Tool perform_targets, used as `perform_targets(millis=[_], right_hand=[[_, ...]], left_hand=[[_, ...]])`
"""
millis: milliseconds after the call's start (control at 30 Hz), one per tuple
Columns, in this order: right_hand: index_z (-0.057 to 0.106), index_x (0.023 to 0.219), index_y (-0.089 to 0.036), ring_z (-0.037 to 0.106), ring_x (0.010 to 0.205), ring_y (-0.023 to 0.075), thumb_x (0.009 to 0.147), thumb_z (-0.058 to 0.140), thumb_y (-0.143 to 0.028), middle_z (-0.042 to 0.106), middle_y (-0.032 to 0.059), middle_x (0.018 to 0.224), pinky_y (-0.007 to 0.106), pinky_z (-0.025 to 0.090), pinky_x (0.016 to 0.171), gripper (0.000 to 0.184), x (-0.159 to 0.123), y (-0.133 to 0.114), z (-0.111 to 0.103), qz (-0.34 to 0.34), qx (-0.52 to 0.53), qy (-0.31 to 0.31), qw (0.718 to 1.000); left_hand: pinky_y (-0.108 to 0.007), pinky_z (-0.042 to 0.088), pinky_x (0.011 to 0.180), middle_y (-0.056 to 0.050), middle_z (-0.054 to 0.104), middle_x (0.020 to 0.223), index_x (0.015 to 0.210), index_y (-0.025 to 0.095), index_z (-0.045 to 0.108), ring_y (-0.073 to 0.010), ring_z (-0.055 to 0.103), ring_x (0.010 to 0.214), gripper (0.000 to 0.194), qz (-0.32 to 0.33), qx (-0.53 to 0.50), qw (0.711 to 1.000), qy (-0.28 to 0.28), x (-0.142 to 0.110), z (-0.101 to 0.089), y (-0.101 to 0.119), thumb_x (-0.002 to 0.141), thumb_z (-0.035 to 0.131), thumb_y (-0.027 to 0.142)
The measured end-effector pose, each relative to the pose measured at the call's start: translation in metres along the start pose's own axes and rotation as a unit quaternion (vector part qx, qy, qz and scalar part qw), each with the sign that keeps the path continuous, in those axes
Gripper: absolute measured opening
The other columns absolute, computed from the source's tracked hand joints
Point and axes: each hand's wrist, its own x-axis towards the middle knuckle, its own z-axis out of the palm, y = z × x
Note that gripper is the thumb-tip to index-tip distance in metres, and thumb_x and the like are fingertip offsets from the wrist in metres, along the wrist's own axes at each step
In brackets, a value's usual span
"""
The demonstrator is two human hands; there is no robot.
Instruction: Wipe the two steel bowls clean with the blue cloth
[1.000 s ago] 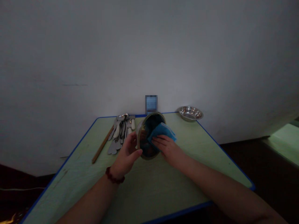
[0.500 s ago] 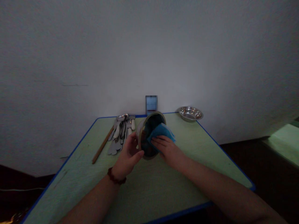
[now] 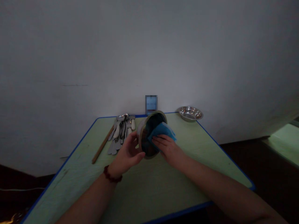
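My left hand (image 3: 128,154) grips the rim of a round steel bowl (image 3: 146,137), holding it tilted on its edge above the green table (image 3: 149,183), its hollow facing me. My right hand (image 3: 168,148) presses a folded blue cloth (image 3: 162,130) against the inside of that bowl, fingers closed on the cloth. A red bead bracelet (image 3: 111,176) circles my left wrist.
A heap of spoons and forks (image 3: 122,130) lies at the table's back left, with a wooden stick (image 3: 102,146) beside it. A second steel bowl (image 3: 190,113) sits at the back right corner. A small blue box (image 3: 151,104) stands against the wall behind.
The bowl has turned slightly in my left hand, and my left wrist has shifted a little left. My right hand and the cloth stay inside the bowl.
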Motion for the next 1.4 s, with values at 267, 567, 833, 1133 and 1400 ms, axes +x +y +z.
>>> perform_targets(millis=[267, 567, 833, 1133, 1400], right_hand=[[0.052, 0.123, -0.01, 0.045, 0.116, 0.0227, 0.086, 0.04, -0.01, 0.056, 0.0099, 0.125, 0.04, 0.04, 0.099, 0.039, 0.0, 0.001, 0.001, 0.004, -0.008, -0.007, 1.0], [0.051, 0.125, -0.012, 0.044, 0.117, 0.022, 0.081, 0.042, -0.007, 0.055, 0.0112, 0.126, 0.043, 0.039, 0.1, 0.044, 0.001, -0.001, 0.005, 0.006, 0.023, -0.007, 1.0], [0.049, 0.126, -0.013, 0.043, 0.119, 0.023, 0.075, 0.045, -0.003, 0.053, 0.0105, 0.127, 0.043, 0.038, 0.1, 0.052, -0.001, -0.002, 0.006, 0.023, 0.061, -0.006, 0.998], [0.049, 0.126, -0.015, 0.044, 0.118, 0.0235, 0.07, 0.047, -0.001, 0.054, 0.0087, 0.128, 0.045, 0.038, 0.1, 0.058, 0.0, -0.004, 0.008, 0.04, 0.11, -0.006, 0.993], [0.049, 0.126, -0.016, 0.044, 0.118, 0.0241, 0.067, 0.05, -0.001, 0.054, 0.009, 0.127, 0.047, 0.037, 0.1, 0.061, 0.001, -0.007, 0.01, 0.054, 0.139, -0.002, 0.989]], left_hand=[[-0.039, 0.049, 0.082, -0.007, 0.053, 0.111, 0.107, 0.024, 0.043, -0.0262, 0.052, 0.107, 0.054, -0.019, -0.01, 1.0, 0.002, -0.001, 0.002, -0.002, 0.062, 0.074, 0.023], [-0.034, 0.049, 0.082, -0.004, 0.052, 0.106, 0.108, 0.025, 0.044, -0.0191, 0.053, 0.101, 0.053, 0.033, -0.027, 0.999, -0.003, -0.001, 0.005, -0.012, 0.064, 0.073, 0.02], [-0.033, 0.05, 0.078, -0.002, 0.05, 0.1, 0.105, 0.025, 0.044, -0.0171, 0.052, 0.094, 0.051, 0.035, -0.016, 0.999, 0.006, -0.001, 0.005, -0.015, 0.064, 0.074, 0.02], [-0.032, 0.051, 0.077, -0.001, 0.045, 0.097, 0.108, 0.027, 0.043, -0.0151, 0.05, 0.091, 0.056, 0.026, -0.008, 0.999, 0.021, -0.002, 0.007, -0.017, 0.062, 0.074, 0.019], [-0.032, 0.053, 0.074, 0.0, 0.048, 0.096, 0.107, 0.029, 0.044, -0.0151, 0.052, 0.088, 0.057, 0.042, -0.004, 0.999, 0.022, -0.002, 0.008, -0.021, 0.06, 0.075, 0.017]])
